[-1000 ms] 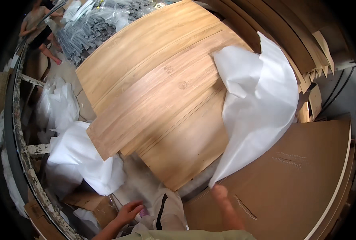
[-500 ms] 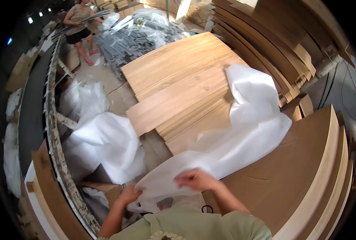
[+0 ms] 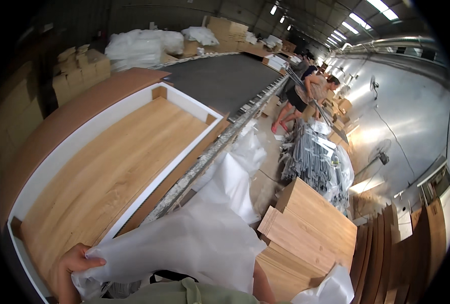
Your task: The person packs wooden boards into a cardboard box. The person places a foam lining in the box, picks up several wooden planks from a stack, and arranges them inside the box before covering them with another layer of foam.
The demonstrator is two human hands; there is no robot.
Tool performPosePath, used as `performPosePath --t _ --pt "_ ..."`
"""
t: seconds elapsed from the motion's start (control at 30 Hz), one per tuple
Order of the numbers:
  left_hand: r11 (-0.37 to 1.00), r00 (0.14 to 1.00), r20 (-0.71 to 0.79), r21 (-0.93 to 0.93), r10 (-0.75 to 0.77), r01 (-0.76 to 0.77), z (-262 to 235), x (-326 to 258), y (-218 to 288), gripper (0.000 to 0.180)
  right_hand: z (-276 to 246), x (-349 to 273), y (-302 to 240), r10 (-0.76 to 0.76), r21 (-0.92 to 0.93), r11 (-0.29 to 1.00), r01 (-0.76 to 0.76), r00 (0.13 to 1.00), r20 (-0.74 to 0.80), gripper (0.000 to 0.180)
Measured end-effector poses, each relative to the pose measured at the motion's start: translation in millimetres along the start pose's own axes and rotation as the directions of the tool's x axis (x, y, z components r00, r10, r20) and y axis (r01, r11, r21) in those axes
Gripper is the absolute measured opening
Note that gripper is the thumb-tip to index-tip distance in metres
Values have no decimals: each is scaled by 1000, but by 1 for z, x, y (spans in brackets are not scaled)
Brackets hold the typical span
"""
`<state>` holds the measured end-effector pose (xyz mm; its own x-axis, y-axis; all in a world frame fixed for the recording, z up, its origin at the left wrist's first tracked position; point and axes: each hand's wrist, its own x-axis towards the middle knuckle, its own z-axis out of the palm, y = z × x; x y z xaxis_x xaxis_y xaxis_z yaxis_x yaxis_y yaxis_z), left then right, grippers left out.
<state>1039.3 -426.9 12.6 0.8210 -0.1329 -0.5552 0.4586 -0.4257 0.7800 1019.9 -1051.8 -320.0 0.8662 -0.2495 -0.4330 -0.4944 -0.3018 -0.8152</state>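
The left hand (image 3: pixel 75 266) is clamped on a white foam sheet (image 3: pixel 184 243), lifted near the front edge of the open carton (image 3: pixel 83 134). The wooden panel (image 3: pixel 113 172) already lies inside, uncovered; the sheet is not yet spread. The right hand is hidden behind the sheet; its grip cannot be told.

A long conveyor (image 3: pixel 220 81) carries an open white-edged carton (image 3: pixel 48 152) with a wooden panel (image 3: pixel 118 167) lying inside

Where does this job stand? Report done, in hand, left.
Done: a wooden panel lies in the white-edged box. In hand: the left hand grips a white sheet, not yet laid on it. Left: more panels sit stacked on the floor.
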Motion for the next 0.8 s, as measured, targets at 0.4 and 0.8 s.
performPosePath --t 0.4,0.8 --pt "884 854 -272 -290 -444 367 103 -142 -119 27 -32 99 -324 -665 -166 692 702 532 -524 34" --pt "993 -278 -955 -83 -104 -86 70 -285 -88 25 20 15 -541 -754 119 -86 989 13 -656 29"
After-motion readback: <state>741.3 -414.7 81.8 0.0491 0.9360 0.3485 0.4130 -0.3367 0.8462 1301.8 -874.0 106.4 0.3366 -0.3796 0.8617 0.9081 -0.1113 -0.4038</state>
